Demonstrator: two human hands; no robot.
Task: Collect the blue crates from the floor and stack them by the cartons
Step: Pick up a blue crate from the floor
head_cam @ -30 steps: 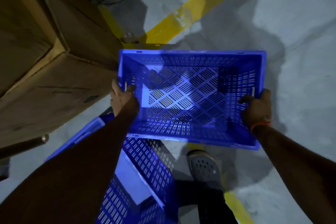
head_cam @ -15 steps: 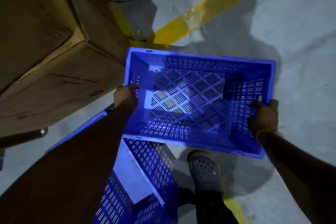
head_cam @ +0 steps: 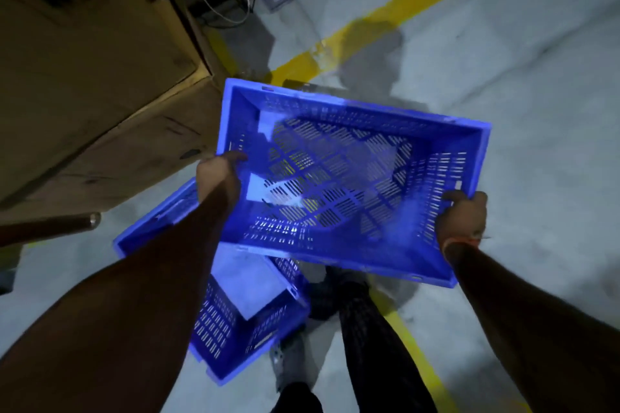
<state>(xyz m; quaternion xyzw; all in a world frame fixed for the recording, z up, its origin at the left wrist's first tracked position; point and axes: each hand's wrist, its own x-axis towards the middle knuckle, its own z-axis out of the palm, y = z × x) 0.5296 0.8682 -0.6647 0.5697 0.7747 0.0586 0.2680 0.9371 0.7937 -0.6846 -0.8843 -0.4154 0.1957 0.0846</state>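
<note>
While our left hand [head_cam: 217, 178] and right hand [head_cam: 464, 214] curl over the short rims of the blue crate [head_cam: 339, 178], held above the second crate [head_cam: 241, 312] beside the cartons [head_cam: 100, 77], we judge lowering and aligning comes next.

Tilted blue crate [head_cam: 352, 178] above floor crate [head_cam: 235, 318]

Dim grey concrete floor [head_cam: 536, 84] crossed by yellow painted lines [head_cam: 396, 10].
</note>
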